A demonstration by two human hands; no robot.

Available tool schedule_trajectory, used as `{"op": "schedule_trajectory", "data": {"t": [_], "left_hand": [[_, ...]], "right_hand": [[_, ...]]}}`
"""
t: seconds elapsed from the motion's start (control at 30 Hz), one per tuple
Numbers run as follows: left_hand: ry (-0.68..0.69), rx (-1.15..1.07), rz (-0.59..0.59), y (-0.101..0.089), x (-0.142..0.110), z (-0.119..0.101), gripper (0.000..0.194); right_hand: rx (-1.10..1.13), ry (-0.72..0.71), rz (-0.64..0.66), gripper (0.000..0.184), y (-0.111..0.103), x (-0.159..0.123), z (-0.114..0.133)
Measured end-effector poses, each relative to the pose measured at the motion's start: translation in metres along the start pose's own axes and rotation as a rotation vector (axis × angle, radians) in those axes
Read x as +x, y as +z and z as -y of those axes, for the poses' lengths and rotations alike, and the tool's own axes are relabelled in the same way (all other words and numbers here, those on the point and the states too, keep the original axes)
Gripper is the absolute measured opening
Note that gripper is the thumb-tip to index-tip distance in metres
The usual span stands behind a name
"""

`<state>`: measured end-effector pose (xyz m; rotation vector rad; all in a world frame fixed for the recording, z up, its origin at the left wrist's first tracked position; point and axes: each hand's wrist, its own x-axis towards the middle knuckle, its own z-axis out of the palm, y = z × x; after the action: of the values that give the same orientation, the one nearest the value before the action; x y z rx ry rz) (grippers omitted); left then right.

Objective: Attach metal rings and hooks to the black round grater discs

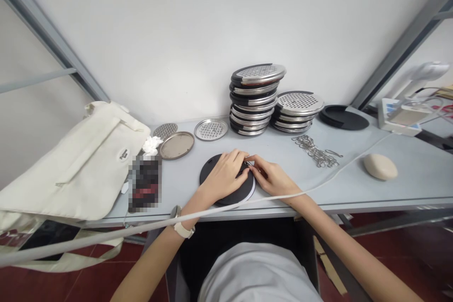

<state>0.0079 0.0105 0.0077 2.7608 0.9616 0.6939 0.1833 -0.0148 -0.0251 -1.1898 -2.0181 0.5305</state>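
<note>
A black round disc (213,180) with a pale rim at its lower right lies near the table's front edge. My left hand (225,172) lies over it, fingers bent and thumb pressing near its right side. At the disc's upper right edge my right hand (267,173) pinches a small metal wire piece (248,163), mostly hidden by the fingertips. Loose wire clips (316,152) lie in a pile to the right. Behind stand a tall stack of metal grater discs in black holders (255,99) and a shorter stack (299,111).
Left of centre are a perforated metal disc (211,130) and a brownish round lid (177,145). A cream bag (78,165) fills the left end. A white cable (339,172) crosses before my hands. On the right are a black tray (348,119), a beige rounded object (381,166) and a power strip (399,125).
</note>
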Motion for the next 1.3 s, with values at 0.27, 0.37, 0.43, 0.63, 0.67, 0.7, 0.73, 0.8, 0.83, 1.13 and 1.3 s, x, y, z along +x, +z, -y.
{"op": "schedule_trajectory", "data": {"t": [0.27, 0.37, 0.43, 0.63, 0.67, 0.7, 0.73, 0.8, 0.83, 1.13, 1.3], "left_hand": [[0.004, -0.010, 0.017, -0.0012, 0.0006, -0.0003, 0.020], [0.004, -0.015, 0.017, -0.0010, 0.0006, 0.0000, 0.020], [0.002, -0.014, 0.014, -0.0009, 0.0006, 0.0001, 0.019], [0.008, -0.017, 0.010, -0.0015, 0.0004, -0.0002, 0.022], [0.007, -0.015, 0.008, -0.0016, 0.0003, -0.0002, 0.022], [0.006, -0.013, 0.007, -0.0016, 0.0003, -0.0002, 0.022], [0.005, -0.010, 0.006, -0.0016, 0.0003, -0.0002, 0.022], [0.006, -0.008, 0.008, -0.0015, 0.0003, -0.0001, 0.022], [0.006, -0.009, 0.009, -0.0015, 0.0004, -0.0001, 0.022], [0.006, -0.011, 0.008, -0.0004, 0.0005, 0.0007, 0.023], [0.004, -0.021, 0.008, -0.0001, 0.0005, 0.0007, 0.021]], "right_hand": [[-0.013, 0.054, 0.026, 0.021, -0.0007, -0.0009, 0.0020], [0.012, 0.065, 0.028, 0.016, 0.0005, -0.0013, 0.0016], [0.032, 0.063, 0.021, 0.015, 0.0013, -0.0016, 0.0017], [0.015, 0.093, -0.051, 0.012, 0.0034, -0.0007, 0.0008], [0.009, 0.094, -0.066, 0.010, 0.0037, -0.0005, 0.0003], [0.005, 0.089, -0.080, 0.007, 0.0040, -0.0002, -0.0001], [0.002, 0.083, -0.090, 0.006, 0.0041, 0.0000, -0.0004], [0.002, 0.074, -0.094, 0.006, 0.0042, 0.0001, -0.0004], [0.005, 0.070, -0.091, 0.006, 0.0042, 0.0002, -0.0001], [0.000, 0.024, -0.136, 0.003, 0.0042, 0.0027, -0.0004], [-0.015, -0.028, -0.161, 0.006, 0.0035, 0.0030, -0.0012]]}}
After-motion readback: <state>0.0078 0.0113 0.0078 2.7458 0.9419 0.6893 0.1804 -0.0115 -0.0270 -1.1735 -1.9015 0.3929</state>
